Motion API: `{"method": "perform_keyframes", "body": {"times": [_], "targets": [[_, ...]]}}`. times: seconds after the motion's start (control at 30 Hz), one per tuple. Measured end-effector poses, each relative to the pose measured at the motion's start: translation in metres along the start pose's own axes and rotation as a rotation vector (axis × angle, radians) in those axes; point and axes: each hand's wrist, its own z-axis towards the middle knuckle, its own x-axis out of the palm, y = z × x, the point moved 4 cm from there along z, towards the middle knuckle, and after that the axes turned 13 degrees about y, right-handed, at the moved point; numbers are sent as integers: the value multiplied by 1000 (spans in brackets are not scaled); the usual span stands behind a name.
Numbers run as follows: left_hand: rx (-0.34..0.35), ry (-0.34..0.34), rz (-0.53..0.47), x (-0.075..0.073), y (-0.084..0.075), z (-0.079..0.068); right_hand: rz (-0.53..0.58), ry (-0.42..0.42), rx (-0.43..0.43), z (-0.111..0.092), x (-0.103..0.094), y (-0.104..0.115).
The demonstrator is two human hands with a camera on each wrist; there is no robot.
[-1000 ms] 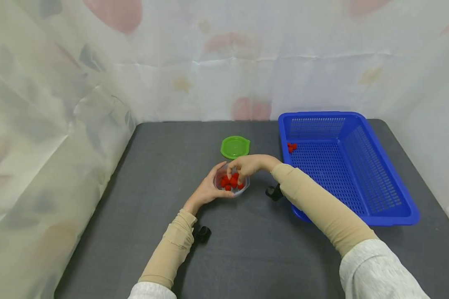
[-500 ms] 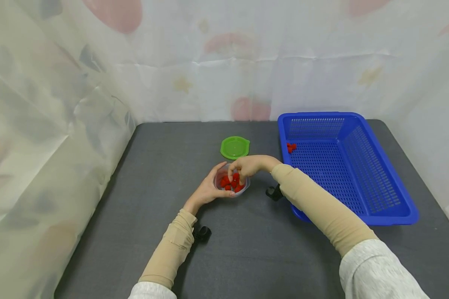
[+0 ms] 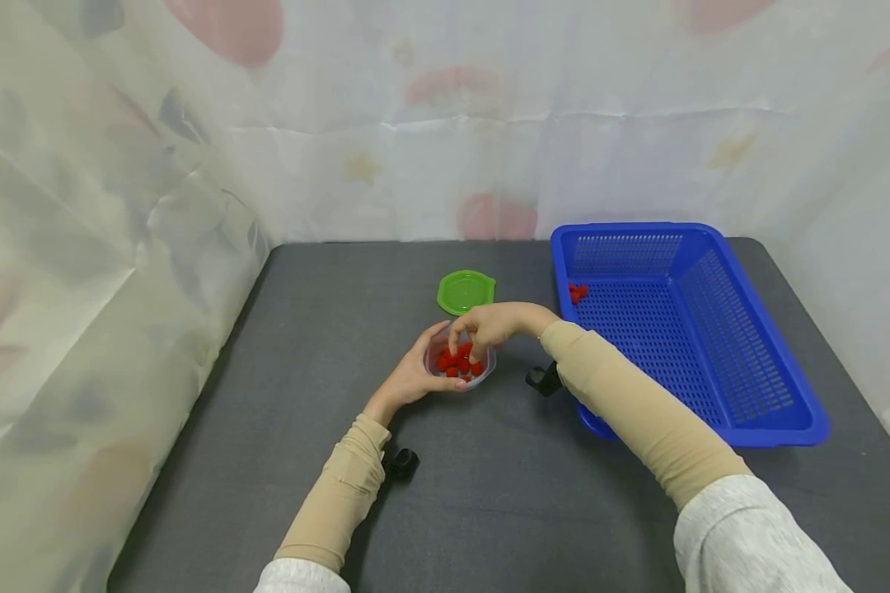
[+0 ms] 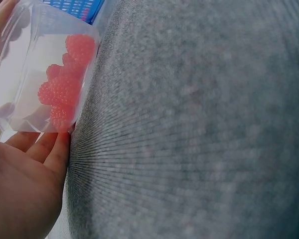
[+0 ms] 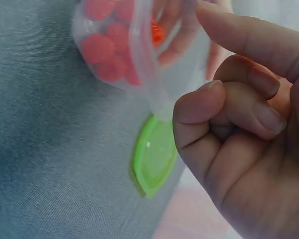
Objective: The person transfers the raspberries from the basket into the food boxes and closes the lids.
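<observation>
My left hand point(image 3: 409, 377) grips a clear plastic tub point(image 3: 492, 363), thumb at the near side and fingers round the far left. Inside lie several red raspberries point(image 3: 463, 365), seen through the wall in the left wrist view as bumpy raspberries point(image 4: 65, 89). My right hand point(image 3: 492, 325) is over the tub, index finger and thumb bent down into its mouth and spread apart. In the right wrist view, the right hand point(image 5: 254, 104) has its other fingers folded in, and no raspberry shows between index finger and thumb. Behind the tub lies a green lid point(image 3: 466, 292).
A blue plastic basket point(image 3: 786, 354) stands on the right of the grey table point(image 3: 326, 329). A few red raspberries point(image 3: 578, 293) lie at its left wall. Black wrist mounts point(image 3: 544, 380) hang under both forearms. Patterned cloth point(image 3: 386, 181) closes off the back and sides.
The right hand has lifted slightly since half a second ago, its fingers still at the tub. Raspberries near its thumb have shifted a little. The left hand and tub have stayed put.
</observation>
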Motion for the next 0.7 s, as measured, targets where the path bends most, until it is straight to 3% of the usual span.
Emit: {"method": "perform_keyframes", "body": {"times": [0.07,0.33,0.53,0.7], "targets": [[-4,-12,2,0,7,2,14,-15,-17,-6,-3,2],[20,23,-43,2,-14,-3,109,-142,-86,-44,-27,3],[-12,-14,-2,-1,4,2,144,-282,-73,-80,-44,-10],[22,-26,14,-2,8,2,190,-392,-51,-105,-53,-30]]}}
